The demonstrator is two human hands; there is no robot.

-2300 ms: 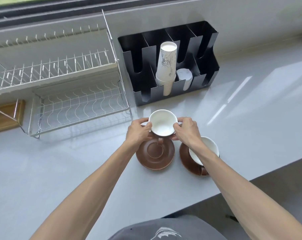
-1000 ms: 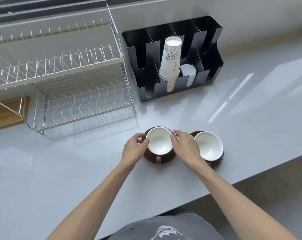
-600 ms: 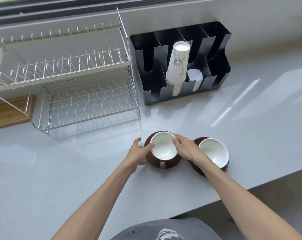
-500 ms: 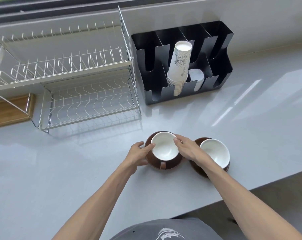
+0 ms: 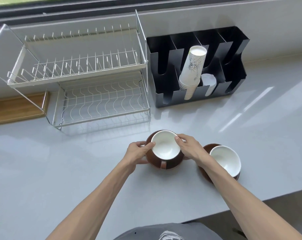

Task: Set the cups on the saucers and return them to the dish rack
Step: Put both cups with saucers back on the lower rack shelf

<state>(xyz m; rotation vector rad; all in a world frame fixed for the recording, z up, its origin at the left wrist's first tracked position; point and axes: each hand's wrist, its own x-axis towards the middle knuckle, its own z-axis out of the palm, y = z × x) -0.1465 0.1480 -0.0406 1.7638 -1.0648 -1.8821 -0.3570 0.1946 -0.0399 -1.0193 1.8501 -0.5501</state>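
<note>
A brown cup with a white inside [image 5: 165, 148] stands on a brown saucer [image 5: 172, 164] on the grey counter, its handle pointing toward me. My left hand [image 5: 138, 153] grips the saucer's left edge with the thumb on the cup's rim. My right hand [image 5: 190, 148] holds the right side the same way. A second cup [image 5: 224, 160] sits on its saucer [image 5: 207, 148] just to the right, partly hidden by my right forearm. The two-tier wire dish rack [image 5: 101, 101] stands with nothing in it at the back left.
A black organizer [image 5: 164, 66] with a stack of paper cups [image 5: 193, 70] stands right of the rack. A wooden board [image 5: 17, 108] lies behind the rack's left side. The counter's front edge runs across the lower right.
The left cup, held above its saucer 2.3 s ago, now rests on it. Both hands have slid down from the cup to the saucer's edges.
</note>
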